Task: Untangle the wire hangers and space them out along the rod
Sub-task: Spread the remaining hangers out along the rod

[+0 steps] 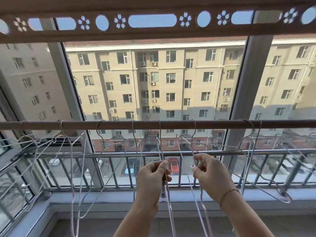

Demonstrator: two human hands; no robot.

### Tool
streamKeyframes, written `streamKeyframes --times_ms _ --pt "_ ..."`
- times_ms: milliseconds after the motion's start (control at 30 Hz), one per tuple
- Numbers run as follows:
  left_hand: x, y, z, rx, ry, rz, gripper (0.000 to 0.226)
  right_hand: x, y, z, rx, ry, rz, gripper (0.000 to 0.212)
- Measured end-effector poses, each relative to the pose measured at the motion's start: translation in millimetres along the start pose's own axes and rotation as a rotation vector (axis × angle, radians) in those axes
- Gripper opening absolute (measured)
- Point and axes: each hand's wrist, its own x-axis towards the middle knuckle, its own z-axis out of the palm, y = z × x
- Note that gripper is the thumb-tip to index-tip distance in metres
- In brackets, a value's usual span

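Head view: wire hangers (102, 144) hang by their hooks along the rod (171, 125), with a tangled cluster (53, 140) near its left end. Left hand (153, 175) pinches one centre hanger (160, 132). Right hand (210, 175) pinches the neighbouring hanger (194, 132). A window railing (119, 155) stands behind.

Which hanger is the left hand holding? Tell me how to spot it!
Look at the brown rod running across the window. Near its middle hang two hangers, each pinched by a hand. Yours is the hanger the left hand pinches, hooked just left of the one the right hand holds.
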Motion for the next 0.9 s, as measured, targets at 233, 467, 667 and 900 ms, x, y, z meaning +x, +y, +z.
streamKeyframes --times_ms 233,467,667,900 --pt "2 -1 -2 0.028 -0.002 0.004 0.016 1 3 0 -0.012 0.032 0.007 0.029" --pt "1 -2 -4 0.121 0.047 0.108 0.018 -4 1 -4 -0.024 0.073 0.011 0.028" --pt "-23 12 8 0.415 0.237 0.553 0.04 -17 6 -31 -0.073 0.227 0.012 0.026" --pt "-64 17 77 0.391 -0.06 0.627 0.011 -31 42 -99 -0.041 0.513 -0.006 0.009"
